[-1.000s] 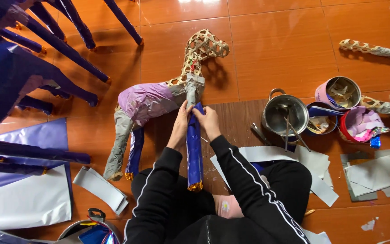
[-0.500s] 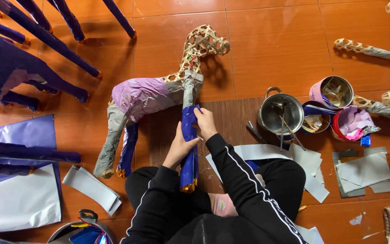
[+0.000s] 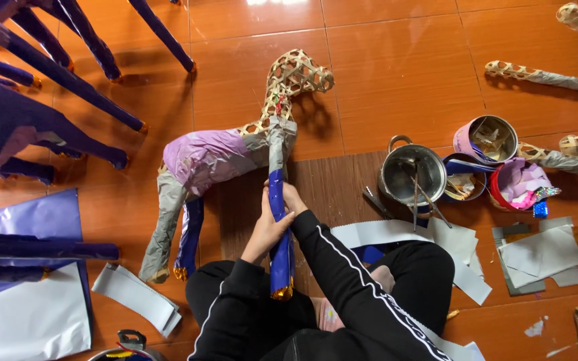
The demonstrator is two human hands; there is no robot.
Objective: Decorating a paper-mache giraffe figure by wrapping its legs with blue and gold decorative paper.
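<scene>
Steel pot (image 3: 412, 175) holds sticks, maybe brushes; hands (image 3: 277, 215) grip blue leg (image 3: 279, 227).

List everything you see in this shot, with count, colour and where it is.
Woven animal figure: one, tan lattice partly papered lilac and grey, lying on the floor at centre.
Front leg: one, wrapped in blue foil, gold at the foot, between both hands.
Blue foil-covered figures: several, dark blue, upper left.
Metal pot: one, silver, sticks inside, right of centre.
Tins: about three, lilac, blue and red, holding scraps, right.
Bare woven figures: parts of two or more, tan, far right.
Paper sheets: many, grey-white, lower right; more lower left.
Tiled floor: orange.
Left hand: grip on the blue leg.
Right hand: on the same leg.
</scene>
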